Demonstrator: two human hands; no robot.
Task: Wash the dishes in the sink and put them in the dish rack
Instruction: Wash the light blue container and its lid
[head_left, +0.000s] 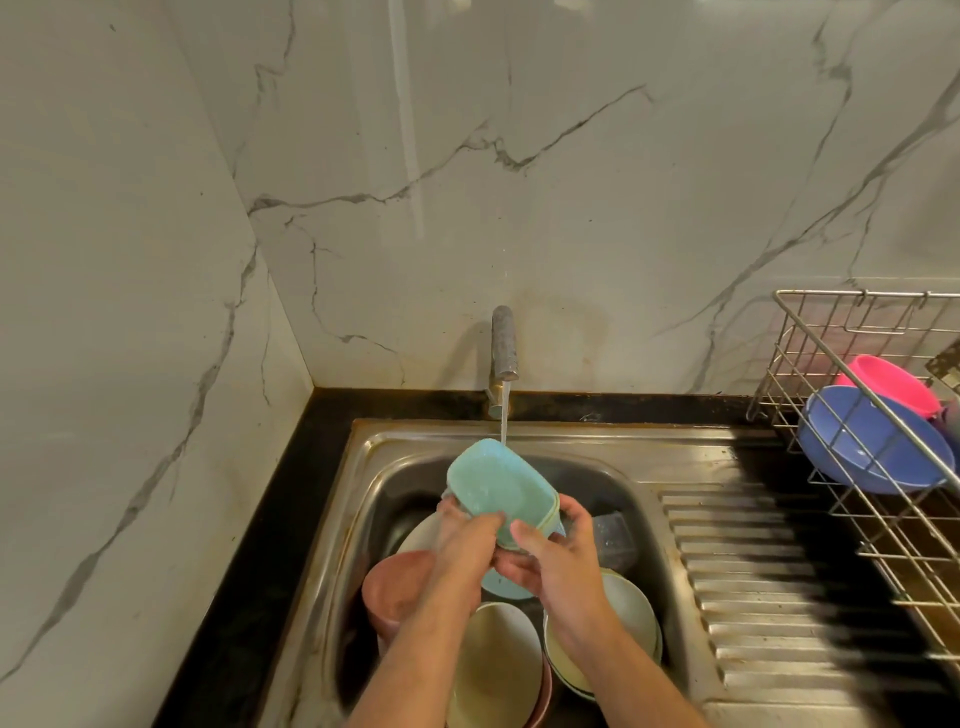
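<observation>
Both hands, left (465, 540) and right (550, 556), gripped the teal dish (496, 480) under the tap's stream (503, 421); turning it slowly would have rinsed every face

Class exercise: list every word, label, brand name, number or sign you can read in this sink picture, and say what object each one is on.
None: no readable text shows anywhere in the picture.
The teal dish held by the left hand and right hand under the tap is plain.
The blue bowl and pink bowl in the dish rack carry no marks.
The marble wall shows only veins.
</observation>
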